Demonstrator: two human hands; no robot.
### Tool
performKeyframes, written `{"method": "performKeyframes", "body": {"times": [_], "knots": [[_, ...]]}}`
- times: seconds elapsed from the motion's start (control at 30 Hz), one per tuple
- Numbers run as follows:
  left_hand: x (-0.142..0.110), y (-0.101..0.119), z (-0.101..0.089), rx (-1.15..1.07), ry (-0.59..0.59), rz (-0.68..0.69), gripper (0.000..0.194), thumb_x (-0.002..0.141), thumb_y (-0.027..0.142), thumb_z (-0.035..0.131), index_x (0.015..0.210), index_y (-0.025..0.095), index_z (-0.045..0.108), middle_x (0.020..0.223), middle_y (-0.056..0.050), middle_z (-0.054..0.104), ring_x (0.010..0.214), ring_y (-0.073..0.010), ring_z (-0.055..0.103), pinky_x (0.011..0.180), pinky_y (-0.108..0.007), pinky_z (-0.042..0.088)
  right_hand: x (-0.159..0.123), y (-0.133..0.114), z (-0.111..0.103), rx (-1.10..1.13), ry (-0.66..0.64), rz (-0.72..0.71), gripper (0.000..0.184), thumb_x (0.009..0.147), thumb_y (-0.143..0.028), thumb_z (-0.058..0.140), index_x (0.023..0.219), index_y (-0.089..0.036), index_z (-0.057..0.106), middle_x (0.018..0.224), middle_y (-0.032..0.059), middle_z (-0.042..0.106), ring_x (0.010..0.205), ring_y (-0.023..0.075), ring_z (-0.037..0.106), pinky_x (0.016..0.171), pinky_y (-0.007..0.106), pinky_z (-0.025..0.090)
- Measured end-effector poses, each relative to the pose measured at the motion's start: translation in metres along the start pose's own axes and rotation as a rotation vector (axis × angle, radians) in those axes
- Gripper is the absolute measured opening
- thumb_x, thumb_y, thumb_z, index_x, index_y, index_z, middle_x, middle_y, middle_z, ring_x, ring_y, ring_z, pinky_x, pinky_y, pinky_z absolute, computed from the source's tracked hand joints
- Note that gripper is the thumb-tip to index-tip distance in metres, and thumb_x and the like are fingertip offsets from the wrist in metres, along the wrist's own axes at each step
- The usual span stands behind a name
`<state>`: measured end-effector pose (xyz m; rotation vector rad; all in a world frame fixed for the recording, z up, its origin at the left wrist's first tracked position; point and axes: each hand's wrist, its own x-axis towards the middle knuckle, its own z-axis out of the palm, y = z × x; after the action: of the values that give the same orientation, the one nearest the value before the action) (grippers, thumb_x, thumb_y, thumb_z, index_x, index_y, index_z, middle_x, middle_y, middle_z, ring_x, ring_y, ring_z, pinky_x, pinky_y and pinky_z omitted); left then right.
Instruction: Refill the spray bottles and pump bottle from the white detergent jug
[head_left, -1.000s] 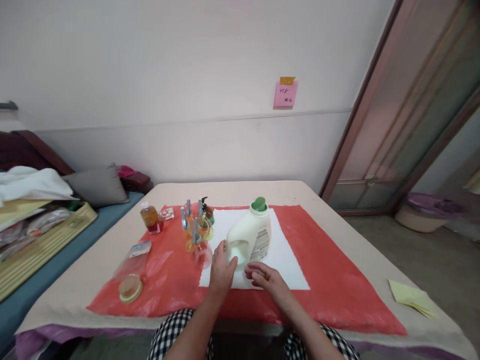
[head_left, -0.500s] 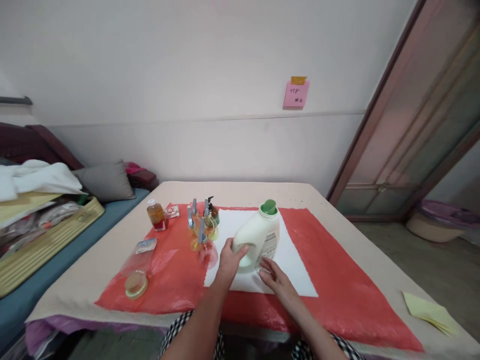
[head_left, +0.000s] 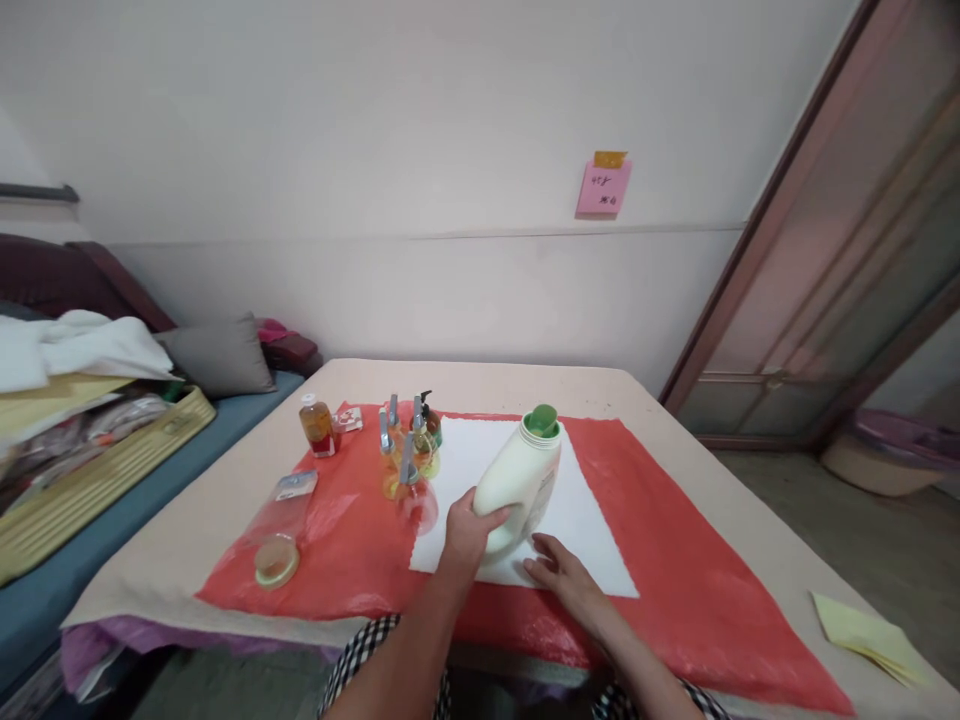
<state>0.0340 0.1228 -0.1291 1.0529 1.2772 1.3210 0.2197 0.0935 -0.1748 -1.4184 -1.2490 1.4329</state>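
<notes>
A pale white-green detergent jug [head_left: 517,480] with a green pour spout [head_left: 541,419] at its open neck leans to the right above a white sheet [head_left: 592,540]. My left hand [head_left: 469,530] grips the jug by its handle side, thumb across the front. Just right of the jug's base, my right hand [head_left: 559,572] is apart from it, fingers loosely curved and spread, holding nothing. Left of the sheet stand several small bottles with grey spray tops, among them a pink bottle [head_left: 416,505], and a dark pump bottle [head_left: 429,420].
The red cloth [head_left: 675,560] lies under the sheet on the table. At left are an amber bottle [head_left: 317,427], a clear plastic bag [head_left: 289,505] and a tape roll [head_left: 276,562]. Yellow paper [head_left: 866,640] lies at the right edge. A pink note [head_left: 604,187] is taped to the wall.
The jug has turned in my left hand, so its printed label now faces more to the right. My right hand has moved slightly down and away from it.
</notes>
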Motion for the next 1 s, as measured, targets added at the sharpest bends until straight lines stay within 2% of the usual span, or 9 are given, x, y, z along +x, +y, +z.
{"method": "performKeyframes", "body": {"times": [0.13, 0.3, 0.47, 0.6, 0.7, 0.8, 0.9, 1.0], "knots": [[-0.013, 0.002, 0.008, -0.05, 0.083, 0.017, 0.046, 0.06, 0.039, 0.083, 0.095, 0.012, 0.073, 0.076, -0.005, 0.073, 0.07, -0.0196, 0.064, 0.066, -0.029, 0.051, 0.002, 0.001, 0.0, 0.018, 0.015, -0.006, 0.083, 0.055, -0.062, 0.077, 0.121, -0.016, 0.058, 0.14, 0.0218, 0.054, 0.122, 0.0352, 0.058, 0.106, 0.048, 0.043], [-0.021, 0.015, 0.022, -0.083, 0.148, 0.053, 0.04, 0.066, 0.037, 0.08, 0.098, 0.013, 0.072, 0.082, -0.005, 0.073, 0.073, -0.0174, 0.063, 0.068, -0.028, 0.051, 0.004, 0.001, 0.001, 0.087, 0.054, -0.022, 0.103, 0.053, -0.066, 0.077, 0.138, -0.018, 0.045, 0.147, 0.0225, 0.047, 0.125, 0.0351, 0.055, 0.106, 0.049, 0.042], [-0.017, 0.023, 0.044, -0.12, 0.146, 0.06, 0.039, 0.068, 0.034, 0.077, 0.1, 0.013, 0.068, 0.082, -0.005, 0.072, 0.071, -0.0166, 0.063, 0.067, -0.028, 0.051, 0.004, -0.003, 0.005, 0.153, 0.048, -0.044, 0.111, 0.054, -0.065, 0.079, 0.148, -0.024, 0.034, 0.151, 0.0216, 0.042, 0.124, 0.0344, 0.058, 0.106, 0.051, 0.042], [-0.007, 0.018, 0.064, -0.108, 0.15, 0.062, 0.035, 0.067, 0.033, 0.074, 0.094, 0.013, 0.066, 0.077, -0.003, 0.067, 0.068, -0.0164, 0.059, 0.065, -0.029, 0.05, 0.006, -0.009, 0.006, 0.178, 0.056, -0.063, 0.113, 0.055, -0.062, 0.079, 0.15, -0.02, 0.032, 0.152, 0.025, 0.039, 0.125, 0.0343, 0.058, 0.108, 0.05, 0.041], [-0.003, 0.013, 0.078, -0.059, 0.181, 0.094, 0.028, 0.065, 0.032, 0.075, 0.086, 0.016, 0.064, 0.078, -0.001, 0.061, 0.071, -0.0164, 0.056, 0.068, -0.029, 0.048, 0.008, -0.011, 0.003, 0.187, 0.086, -0.078, 0.11, 0.056, -0.059, 0.078, 0.149, -0.02, 0.035, 0.153, 0.0244, 0.038, 0.126, 0.0352, 0.056, 0.108, 0.05, 0.041], [-0.005, 0.01, 0.088, -0.024, 0.179, 0.128, 0.024, 0.069, 0.034, 0.072, 0.085, 0.018, 0.063, 0.085, -0.002, 0.058, 0.078, -0.0171, 0.056, 0.074, -0.029, 0.047, 0.009, -0.01, -0.002, 0.188, 0.137, -0.094, 0.099, 0.058, -0.055, 0.076, 0.145, -0.023, 0.041, 0.155, 0.0207, 0.037, 0.127, 0.0361, 0.055, 0.107, 0.052, 0.042], [-0.011, 0.008, 0.095, -0.009, 0.118, 0.143, 0.021, 0.075, 0.037, 0.067, 0.086, 0.02, 0.064, 0.088, -0.003, 0.06, 0.083, -0.0183, 0.057, 0.08, -0.03, 0.047, 0.009, -0.009, -0.009, 0.186, 0.182, -0.121, 0.09, 0.06, -0.051, 0.073, 0.14, -0.022, 0.047, 0.154, 0.0184, 0.04, 0.131, 0.0362, 0.052, 0.107, 0.053, 0.042], [-0.02, 0.006, 0.099, -0.005, 0.018, 0.149, 0.021, 0.08, 0.039, 0.064, 0.087, 0.02, 0.065, 0.085, -0.004, 0.063, 0.084, -0.0195, 0.058, 0.082, -0.031, 0.047, 0.007, -0.012, -0.013, 0.184, 0.202, -0.162, 0.077, 0.059, -0.049, 0.072, 0.129, -0.023, 0.056, 0.145, 0.0147, 0.053, 0.131, 0.034, 0.052, 0.107, 0.05, 0.043]]}}
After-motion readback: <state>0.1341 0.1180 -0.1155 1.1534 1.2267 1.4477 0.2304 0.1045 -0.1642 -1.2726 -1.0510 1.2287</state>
